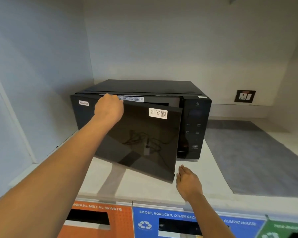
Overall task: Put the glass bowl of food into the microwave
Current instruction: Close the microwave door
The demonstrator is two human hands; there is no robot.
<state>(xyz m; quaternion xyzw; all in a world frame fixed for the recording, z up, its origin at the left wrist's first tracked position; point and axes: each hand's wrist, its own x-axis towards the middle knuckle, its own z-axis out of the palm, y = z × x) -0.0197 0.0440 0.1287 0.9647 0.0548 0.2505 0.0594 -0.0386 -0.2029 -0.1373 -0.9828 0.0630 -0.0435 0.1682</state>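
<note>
White counter (213, 179) in alcove: black microwave (193, 121) sitting on it, door (141, 140) hanging partly open. Our left hand (109, 109) gripping door's top edge, fingers curled. Our right hand (187, 182) hovering flat, fingers spread, empty, beside door's lower corner. Glass bowl: we are not seeing it.

A single wide-angle camera, worn on the person's head, looks forward and slightly down into a counter alcove. It faces the back wall, with the black microwave (144, 117) near the middle of the frame and close enough that both outstretched arms reach into it from the bottom edge. The left side wall (33, 66) fills the left border, and a wall socket (245, 96) sits at the right. The white counter (144, 186) runs below, and the labelled waste bins (162, 220) under its front edge cross the bottom of the frame. Straight edges bow outward toward the borders.
</note>
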